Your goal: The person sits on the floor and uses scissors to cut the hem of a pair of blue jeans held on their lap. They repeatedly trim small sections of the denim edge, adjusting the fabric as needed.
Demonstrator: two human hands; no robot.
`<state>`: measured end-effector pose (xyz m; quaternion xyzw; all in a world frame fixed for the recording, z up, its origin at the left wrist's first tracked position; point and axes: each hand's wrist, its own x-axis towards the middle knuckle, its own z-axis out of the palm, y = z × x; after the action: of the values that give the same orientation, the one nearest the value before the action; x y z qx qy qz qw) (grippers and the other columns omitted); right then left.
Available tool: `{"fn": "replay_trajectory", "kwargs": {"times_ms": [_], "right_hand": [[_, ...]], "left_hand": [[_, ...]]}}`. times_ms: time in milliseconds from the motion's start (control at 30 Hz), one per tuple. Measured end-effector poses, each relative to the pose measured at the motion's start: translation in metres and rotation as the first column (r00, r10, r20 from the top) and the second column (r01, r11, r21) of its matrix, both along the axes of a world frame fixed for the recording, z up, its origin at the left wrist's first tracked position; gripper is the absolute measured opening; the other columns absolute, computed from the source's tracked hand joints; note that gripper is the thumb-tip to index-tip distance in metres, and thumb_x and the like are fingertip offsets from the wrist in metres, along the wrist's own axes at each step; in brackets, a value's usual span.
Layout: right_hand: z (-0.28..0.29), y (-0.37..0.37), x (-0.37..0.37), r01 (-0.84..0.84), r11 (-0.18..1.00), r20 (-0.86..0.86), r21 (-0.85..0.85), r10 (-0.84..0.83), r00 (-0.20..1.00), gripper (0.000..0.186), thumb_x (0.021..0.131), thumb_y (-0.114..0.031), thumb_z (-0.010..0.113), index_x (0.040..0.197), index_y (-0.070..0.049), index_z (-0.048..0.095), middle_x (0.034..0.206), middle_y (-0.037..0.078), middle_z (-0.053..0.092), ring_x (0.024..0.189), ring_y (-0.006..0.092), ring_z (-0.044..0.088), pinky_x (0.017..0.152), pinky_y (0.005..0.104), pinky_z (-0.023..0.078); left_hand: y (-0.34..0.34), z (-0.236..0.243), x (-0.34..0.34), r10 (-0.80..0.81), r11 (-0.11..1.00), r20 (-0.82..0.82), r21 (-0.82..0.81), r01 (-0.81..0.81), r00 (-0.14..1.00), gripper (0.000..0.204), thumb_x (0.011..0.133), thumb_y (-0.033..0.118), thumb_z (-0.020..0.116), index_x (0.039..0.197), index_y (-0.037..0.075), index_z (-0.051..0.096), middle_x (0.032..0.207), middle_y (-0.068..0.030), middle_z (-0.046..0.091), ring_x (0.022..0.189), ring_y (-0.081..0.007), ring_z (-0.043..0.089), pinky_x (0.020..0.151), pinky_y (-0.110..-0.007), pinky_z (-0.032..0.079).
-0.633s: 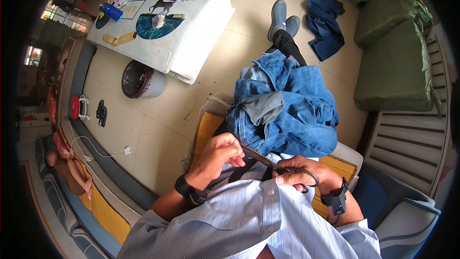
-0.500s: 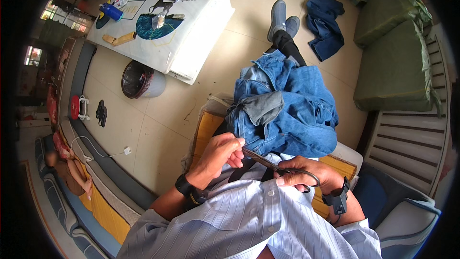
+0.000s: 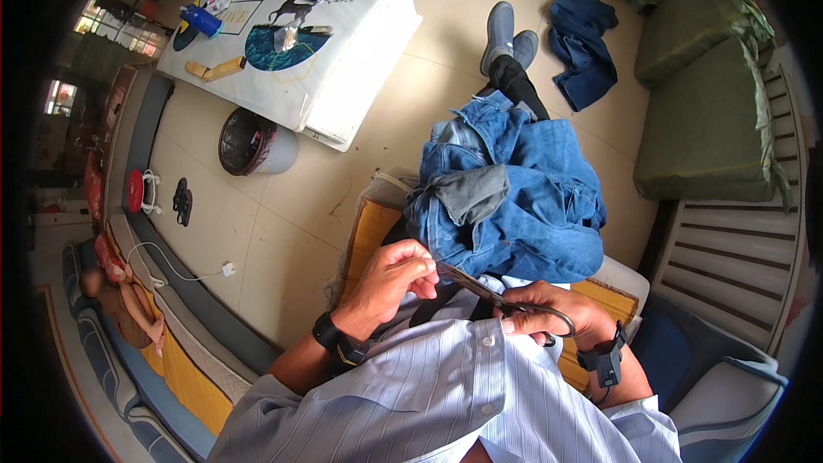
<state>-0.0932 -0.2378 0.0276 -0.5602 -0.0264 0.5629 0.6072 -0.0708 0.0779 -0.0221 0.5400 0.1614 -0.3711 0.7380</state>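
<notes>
My right hand [image 3: 557, 313] is closed on the handles of dark scissors [image 3: 476, 290], whose blades point up-left toward my left hand [image 3: 399, 279]. My left hand's fingers are pinched at the blade tips; what lies between them is too small to make out. Beyond both hands, a bunched pile of blue denim clothing [image 3: 540, 197] with a grey inside piece [image 3: 471, 193] covers my legs. My striped shirt [image 3: 411, 386] fills the lower middle of the view.
A marble-patterned table [image 3: 351, 34] holds small items, with a bin [image 3: 257, 146] beside it. Jeans [image 3: 583, 51] lie on the floor by green covered cushions [image 3: 703, 129]. At left, another person [image 3: 124, 309] reclines on a sofa beside a cable with a white plug [image 3: 227, 269].
My right hand and the scissors have shifted very slightly to the right. My left fingers have moved a little at the blade tips; the denim pile stays put.
</notes>
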Motion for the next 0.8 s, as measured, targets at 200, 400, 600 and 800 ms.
{"fn": "replay_trajectory", "kwargs": {"times_ms": [200,400,600,800], "right_hand": [[-0.002,0.003,0.003,-0.005,1.0,0.001,0.012,0.005,1.0,0.037,0.099,-0.044,0.075,0.104,-0.008,0.07,0.073,-0.006,0.057,0.056,0.005,0.053,0.052,0.0241,0.041],[-0.003,0.007,0.005,-0.033,0.999,0.007,-0.013,0.033,0.999,0.038,0.098,-0.045,0.076,0.105,-0.008,0.07,0.073,-0.006,0.058,0.056,0.005,0.053,0.051,0.0239,0.041],[-0.002,0.01,0.006,-0.058,0.997,-0.002,-0.043,0.058,0.998,0.039,0.098,-0.047,0.076,0.105,-0.009,0.069,0.074,-0.007,0.056,0.057,0.005,0.052,0.052,0.024,0.041],[-0.002,0.014,0.003,-0.073,0.993,0.025,-0.094,0.076,0.997,0.04,0.097,-0.046,0.078,0.11,-0.009,0.071,0.078,-0.004,0.058,0.063,0.0066,0.054,0.056,0.025,0.044]], "left_hand": [[-0.001,0.005,-0.009,0.059,0.997,-0.014,-0.052,-0.06,0.998,0.008,0.103,0.011,0.065,0.101,0.003,0.066,0.09,-0.0107,0.074,0.076,-0.0201,0.073,0.073,-0.036,0.062],[0.002,0.003,-0.012,0.044,0.997,0.005,-0.071,-0.044,0.999,0.009,0.102,0.011,0.067,0.102,0.002,0.066,0.091,-0.0109,0.074,0.076,-0.0205,0.074,0.074,-0.035,0.062],[0.004,0.003,-0.014,0.039,0.997,-0.014,-0.066,-0.04,0.999,0.011,0.103,0.013,0.067,0.102,0.002,0.066,0.091,-0.0109,0.074,0.076,-0.0203,0.074,0.074,-0.035,0.062],[0.003,0.006,-0.016,0.065,0.996,-0.026,-0.053,-0.066,0.998,0.013,0.103,0.014,0.068,0.101,0.002,0.066,0.091,-0.0122,0.074,0.075,-0.0218,0.074,0.074,-0.035,0.062]]}}
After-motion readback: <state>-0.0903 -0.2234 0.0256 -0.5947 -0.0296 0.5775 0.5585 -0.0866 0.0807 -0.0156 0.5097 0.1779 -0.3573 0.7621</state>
